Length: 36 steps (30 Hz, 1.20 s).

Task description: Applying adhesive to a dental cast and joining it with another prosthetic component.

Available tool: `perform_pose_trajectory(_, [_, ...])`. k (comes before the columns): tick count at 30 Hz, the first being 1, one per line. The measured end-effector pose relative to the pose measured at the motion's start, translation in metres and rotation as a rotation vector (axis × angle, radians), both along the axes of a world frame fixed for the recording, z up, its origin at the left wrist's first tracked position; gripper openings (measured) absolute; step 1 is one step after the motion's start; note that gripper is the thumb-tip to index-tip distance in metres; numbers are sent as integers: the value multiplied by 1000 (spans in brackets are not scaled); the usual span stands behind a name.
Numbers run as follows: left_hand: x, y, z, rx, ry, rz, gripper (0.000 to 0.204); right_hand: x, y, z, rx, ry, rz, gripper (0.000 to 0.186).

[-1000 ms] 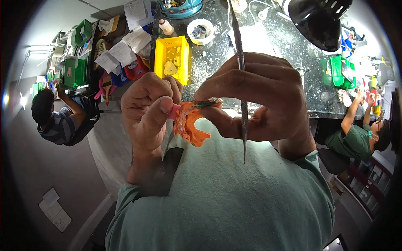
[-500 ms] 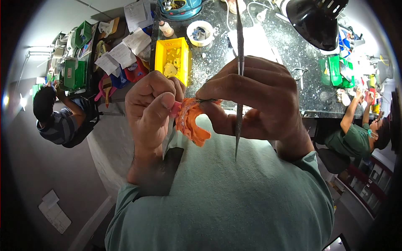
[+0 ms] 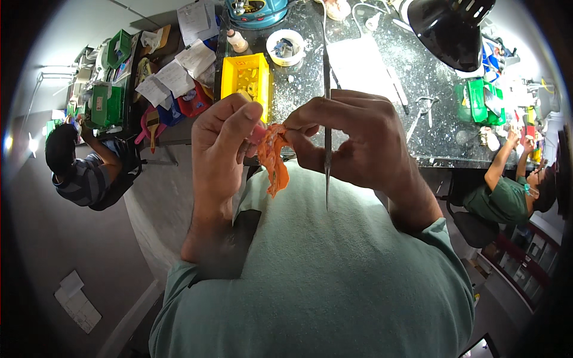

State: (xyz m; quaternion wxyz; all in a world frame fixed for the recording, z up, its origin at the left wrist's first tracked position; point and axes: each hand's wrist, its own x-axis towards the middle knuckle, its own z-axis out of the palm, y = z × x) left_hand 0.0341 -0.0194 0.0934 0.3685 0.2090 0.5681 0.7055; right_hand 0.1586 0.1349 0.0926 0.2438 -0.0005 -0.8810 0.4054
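Observation:
Above my lap I hold an orange, arch-shaped dental impression [image 3: 274, 170] with a rough, whitish-streaked surface, now seen nearly edge-on. My left hand [image 3: 219, 140] is closed, thumb uppermost, on a pink part [image 3: 258, 135] at the impression's left side. With thumb and fingertips, my right hand [image 3: 367, 134] pinches the top right edge of the orange piece. The same hand also carries a long, thin metal file-like tool [image 3: 327, 140], upright between its fingers, its tapered tip pointing down. The fingers hide part of the impression's upper edge.
On the dark, dusty bench [image 3: 310, 83] stand a yellow bin [image 3: 266, 89] with yellow pieces, a white tub [image 3: 286, 59], a small bottle [image 3: 237, 42] and a blue machine [image 3: 253, 15]. A black lamp [image 3: 450, 30] overhangs the right. People sit working at both sides.
The impression has turned from showing its open arch to nearly edge-on. My right hand and the upright tool have shifted slightly left. My left hand has moved a little right, its thumb higher.

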Motion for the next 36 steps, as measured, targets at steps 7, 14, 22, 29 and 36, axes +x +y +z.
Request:
perform_pose_trajectory(7, [-2, -3, -32, -31, -57, -78, 26, 1, -10, -4, -313, -85, -85, 15])
perform_pose_trajectory(14, [6, 5, -29, -57, 54, 14, 28, 10, -9, -23, -640, -175, -59, 34])
perform_pose_trajectory(22, [-8, -1, -62, 302, -519, -109, 27, 32, 4, -29, -915, 212, -4, 30])
perform_pose_trajectory(29, [0, 1, -53, 273, -513, -63, 29, 37, -3, -34, -747, 305, 108, 18])
perform_pose_trajectory(36, [-5, -6, -70, 364, -676, -126, 36, 32, -9, -29, -789, 239, 160, 17])
